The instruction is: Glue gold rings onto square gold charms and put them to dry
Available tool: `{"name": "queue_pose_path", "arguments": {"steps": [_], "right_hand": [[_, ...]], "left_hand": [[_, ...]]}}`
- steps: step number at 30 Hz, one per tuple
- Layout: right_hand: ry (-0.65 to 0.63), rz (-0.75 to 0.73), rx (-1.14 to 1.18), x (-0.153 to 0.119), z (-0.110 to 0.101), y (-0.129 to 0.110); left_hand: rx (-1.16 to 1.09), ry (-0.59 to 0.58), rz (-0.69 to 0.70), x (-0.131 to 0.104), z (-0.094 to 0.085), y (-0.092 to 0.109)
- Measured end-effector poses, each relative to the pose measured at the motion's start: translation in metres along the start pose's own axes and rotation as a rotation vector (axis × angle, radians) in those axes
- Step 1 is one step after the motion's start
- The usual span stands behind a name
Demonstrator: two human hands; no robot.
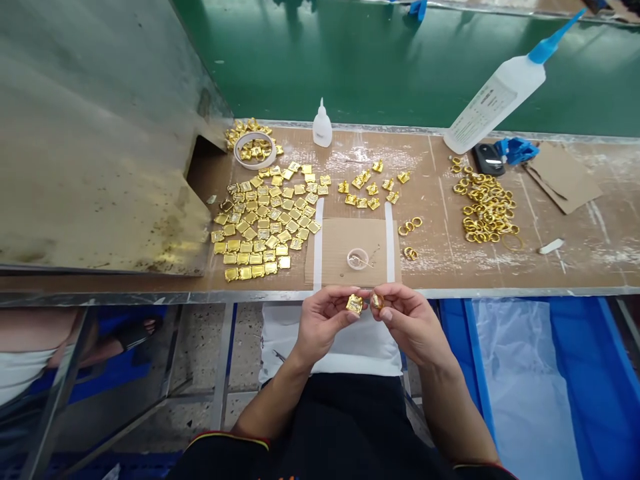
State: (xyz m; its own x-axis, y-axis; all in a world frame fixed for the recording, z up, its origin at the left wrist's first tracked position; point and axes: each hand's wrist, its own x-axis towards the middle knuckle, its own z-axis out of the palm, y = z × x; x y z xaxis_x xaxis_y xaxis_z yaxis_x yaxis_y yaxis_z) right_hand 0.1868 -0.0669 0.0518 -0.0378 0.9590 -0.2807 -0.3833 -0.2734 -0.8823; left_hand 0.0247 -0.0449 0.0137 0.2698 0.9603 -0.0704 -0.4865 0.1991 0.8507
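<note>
My left hand pinches a small gold square plate between thumb and fingertips, just in front of the bench edge. Close beside it, my right hand grips a gold ring; I cannot tell whether ring and plate touch. Beyond the hands lies a taped cardboard pad with a small clear cup holding a thin stick. Left of the pad, many gold square plates lie in rows. Several gold pieces sit behind the pad, and a few loose rings lie to its right.
A heap of gold rings lies right, near a large blue-tipped bottle and a black device. A small white bottle stands at the back. Left is a metal housing; below right, a blue crate. Another person's arm shows lower left.
</note>
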Motion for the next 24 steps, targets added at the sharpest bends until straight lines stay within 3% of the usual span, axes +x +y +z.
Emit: {"name": "queue_pose_path", "arguments": {"steps": [8, 18, 24], "right_hand": [[0.108, -0.193, -0.166, 0.000, 0.001, 0.016], [0.219, -0.339, -0.424, -0.011, 0.016, 0.005], [0.194, -0.438, -0.637, -0.013, 0.023, 0.005]], "left_hand": [[0.068, 0.015, 0.038, -0.003, 0.002, 0.003], [0.116, 0.018, 0.002, -0.006, -0.001, 0.003], [0.125, 0.041, 0.001, -0.006, -0.003, 0.001]]}}
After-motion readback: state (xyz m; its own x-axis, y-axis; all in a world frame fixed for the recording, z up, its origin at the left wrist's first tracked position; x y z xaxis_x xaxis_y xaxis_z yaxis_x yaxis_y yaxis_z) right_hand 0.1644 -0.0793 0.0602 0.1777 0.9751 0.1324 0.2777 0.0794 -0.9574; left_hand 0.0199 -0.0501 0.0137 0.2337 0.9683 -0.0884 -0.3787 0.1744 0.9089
